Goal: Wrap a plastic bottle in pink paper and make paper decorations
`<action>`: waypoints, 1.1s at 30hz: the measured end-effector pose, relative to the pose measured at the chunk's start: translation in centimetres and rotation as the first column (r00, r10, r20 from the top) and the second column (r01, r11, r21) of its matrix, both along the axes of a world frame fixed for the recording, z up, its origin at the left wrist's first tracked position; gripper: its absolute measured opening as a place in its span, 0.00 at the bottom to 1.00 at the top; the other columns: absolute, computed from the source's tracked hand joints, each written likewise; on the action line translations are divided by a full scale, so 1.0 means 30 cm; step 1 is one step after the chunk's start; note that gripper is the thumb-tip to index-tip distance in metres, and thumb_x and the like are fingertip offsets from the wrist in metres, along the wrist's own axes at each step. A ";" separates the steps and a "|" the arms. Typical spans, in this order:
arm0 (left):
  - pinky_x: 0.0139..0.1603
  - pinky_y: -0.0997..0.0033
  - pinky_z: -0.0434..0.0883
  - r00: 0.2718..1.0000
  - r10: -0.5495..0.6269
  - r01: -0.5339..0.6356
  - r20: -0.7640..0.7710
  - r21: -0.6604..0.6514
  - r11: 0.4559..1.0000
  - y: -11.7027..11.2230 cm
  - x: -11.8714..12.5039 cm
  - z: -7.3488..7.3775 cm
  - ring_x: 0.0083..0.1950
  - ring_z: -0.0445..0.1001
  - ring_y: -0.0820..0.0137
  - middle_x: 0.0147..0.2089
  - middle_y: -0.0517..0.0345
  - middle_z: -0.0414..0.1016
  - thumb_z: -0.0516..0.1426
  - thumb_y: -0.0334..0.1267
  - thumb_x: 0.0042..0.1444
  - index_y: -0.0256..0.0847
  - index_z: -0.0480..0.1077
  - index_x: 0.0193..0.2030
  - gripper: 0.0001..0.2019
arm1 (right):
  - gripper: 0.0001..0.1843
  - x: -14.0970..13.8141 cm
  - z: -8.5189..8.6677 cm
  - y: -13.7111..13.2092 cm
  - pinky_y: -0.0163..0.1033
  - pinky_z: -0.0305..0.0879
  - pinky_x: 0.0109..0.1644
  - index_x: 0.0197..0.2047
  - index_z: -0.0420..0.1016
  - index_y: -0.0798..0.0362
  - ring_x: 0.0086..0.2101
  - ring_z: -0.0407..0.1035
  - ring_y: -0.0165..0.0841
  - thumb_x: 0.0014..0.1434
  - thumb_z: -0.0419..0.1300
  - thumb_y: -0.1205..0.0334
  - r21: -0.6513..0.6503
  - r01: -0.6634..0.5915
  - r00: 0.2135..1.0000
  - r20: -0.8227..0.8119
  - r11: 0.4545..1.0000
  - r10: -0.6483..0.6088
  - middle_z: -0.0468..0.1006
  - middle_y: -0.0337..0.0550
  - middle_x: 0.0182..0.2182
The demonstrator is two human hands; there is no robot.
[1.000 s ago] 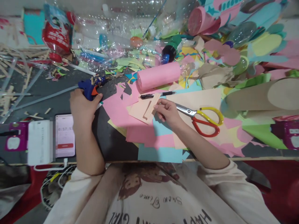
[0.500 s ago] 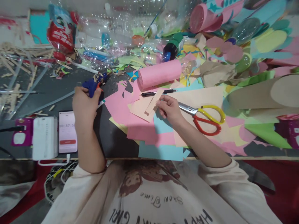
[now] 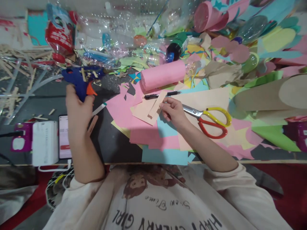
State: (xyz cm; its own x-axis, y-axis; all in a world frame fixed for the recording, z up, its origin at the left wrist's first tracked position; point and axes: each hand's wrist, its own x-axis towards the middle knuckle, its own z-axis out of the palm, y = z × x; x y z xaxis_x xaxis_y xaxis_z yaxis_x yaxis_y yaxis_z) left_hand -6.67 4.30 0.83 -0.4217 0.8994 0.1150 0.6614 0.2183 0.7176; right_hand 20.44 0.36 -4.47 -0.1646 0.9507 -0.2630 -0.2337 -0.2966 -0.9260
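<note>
My left hand [image 3: 80, 105] is wrapped round the handle of a blue hot glue gun [image 3: 80, 78] with an orange trigger. The gun is held above the dark tabletop, its nozzle end pointing right, with wood scraps showing against it. In my right hand [image 3: 173, 111], thumb and fingers pinch a narrow beige paper strip [image 3: 157, 103]. That strip slants over a beige paper piece [image 3: 141, 113] lying on pink sheets [image 3: 142, 132]. A black pen [image 3: 163, 95] lies just beyond the strip. Scissors [image 3: 203, 116] with one yellow and one red handle lie beside my right wrist.
A bottle wrapped in pink paper [image 3: 164, 75] lies beyond the pen. Clear plastic bottles and paper scraps crowd the back. At left are wooden sticks [image 3: 14, 95], a white power bank [image 3: 45, 142] and a phone [image 3: 64, 134]. A beige paper roll [image 3: 261, 95] lies at right.
My left hand has lifted the glue gun and moved left, so the gun shows more fully. My right hand and the paper strip have hardly moved.
</note>
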 end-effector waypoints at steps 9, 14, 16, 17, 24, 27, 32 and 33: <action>0.49 0.60 0.72 0.956 -0.226 0.212 -0.186 -0.092 0.973 -0.180 0.075 -0.033 0.44 0.73 0.60 0.45 0.51 0.75 0.64 0.44 0.42 0.42 0.64 0.47 0.25 | 0.24 0.000 -0.004 0.007 0.31 0.45 0.13 0.30 0.61 0.48 0.09 0.48 0.19 0.49 0.68 0.41 0.002 0.100 0.995 0.005 0.995 -0.100 0.62 0.22 0.11; 0.48 0.57 0.73 0.923 -0.297 0.272 -0.246 -0.131 0.953 -0.205 0.110 -0.051 0.46 0.75 0.55 0.43 0.49 0.75 0.60 0.43 0.44 0.42 0.65 0.46 0.21 | 0.23 0.003 -0.003 0.006 0.31 0.44 0.13 0.30 0.61 0.48 0.09 0.48 0.19 0.50 0.67 0.42 0.015 0.085 0.996 0.023 0.996 -0.085 0.61 0.22 0.11; 0.48 0.55 0.73 0.916 -0.285 0.256 -0.283 -0.137 0.957 -0.203 0.115 -0.058 0.47 0.75 0.52 0.42 0.48 0.74 0.60 0.44 0.44 0.41 0.65 0.45 0.21 | 0.24 0.003 0.001 0.006 0.31 0.44 0.13 0.30 0.61 0.48 0.09 0.48 0.19 0.49 0.67 0.41 0.010 0.088 0.996 0.028 0.996 -0.089 0.62 0.22 0.11; 0.48 0.54 0.73 0.913 -0.287 0.255 -0.290 -0.142 0.956 -0.201 0.115 -0.062 0.48 0.75 0.51 0.42 0.47 0.74 0.59 0.43 0.44 0.41 0.65 0.46 0.21 | 0.24 0.003 0.004 0.006 0.31 0.44 0.13 0.29 0.61 0.48 0.09 0.48 0.19 0.48 0.68 0.40 0.007 0.093 0.995 0.027 0.996 -0.093 0.62 0.22 0.10; 0.46 0.53 0.73 0.893 -0.307 0.267 -0.328 -0.162 0.950 -0.206 0.105 -0.088 0.48 0.76 0.48 0.41 0.47 0.74 0.59 0.44 0.46 0.43 0.64 0.42 0.17 | 0.24 0.001 0.017 0.007 0.31 0.44 0.13 0.29 0.62 0.48 0.09 0.49 0.19 0.47 0.69 0.42 -0.004 0.092 0.996 -0.004 0.996 -0.092 0.63 0.22 0.10; 0.46 0.54 0.72 0.884 -0.310 0.277 -0.350 -0.143 0.950 -0.209 0.110 -0.099 0.48 0.76 0.49 0.42 0.47 0.74 0.58 0.42 0.46 0.43 0.65 0.44 0.17 | 0.23 0.003 0.015 0.006 0.31 0.44 0.13 0.29 0.62 0.48 0.09 0.49 0.19 0.48 0.69 0.44 -0.011 0.091 0.996 -0.019 0.996 -0.091 0.63 0.22 0.10; 0.46 0.54 0.72 0.873 -0.314 0.274 -0.372 -0.158 0.949 -0.213 0.107 -0.113 0.49 0.76 0.48 0.43 0.45 0.74 0.59 0.44 0.47 0.41 0.65 0.45 0.19 | 0.23 0.005 0.011 0.005 0.31 0.45 0.13 0.30 0.62 0.48 0.09 0.50 0.19 0.49 0.69 0.43 -0.008 0.079 0.997 -0.011 0.997 -0.080 0.64 0.22 0.11; 0.47 0.53 0.72 0.870 -0.319 0.274 -0.376 -0.170 0.947 -0.214 0.105 -0.113 0.49 0.75 0.48 0.43 0.44 0.74 0.58 0.44 0.47 0.41 0.65 0.46 0.19 | 0.23 0.005 0.010 0.005 0.31 0.45 0.13 0.30 0.62 0.48 0.09 0.50 0.19 0.49 0.68 0.42 -0.006 0.079 0.997 -0.007 0.997 -0.079 0.64 0.22 0.11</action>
State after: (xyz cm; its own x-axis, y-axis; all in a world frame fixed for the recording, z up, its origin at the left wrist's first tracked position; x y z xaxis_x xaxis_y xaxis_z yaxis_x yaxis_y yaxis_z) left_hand -3.52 -2.12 -2.56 -0.0736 0.9912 0.1103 0.9294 0.0281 0.3680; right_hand 20.59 0.52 -4.16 -0.0914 0.9593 -0.2673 -0.2633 -0.2821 -0.9225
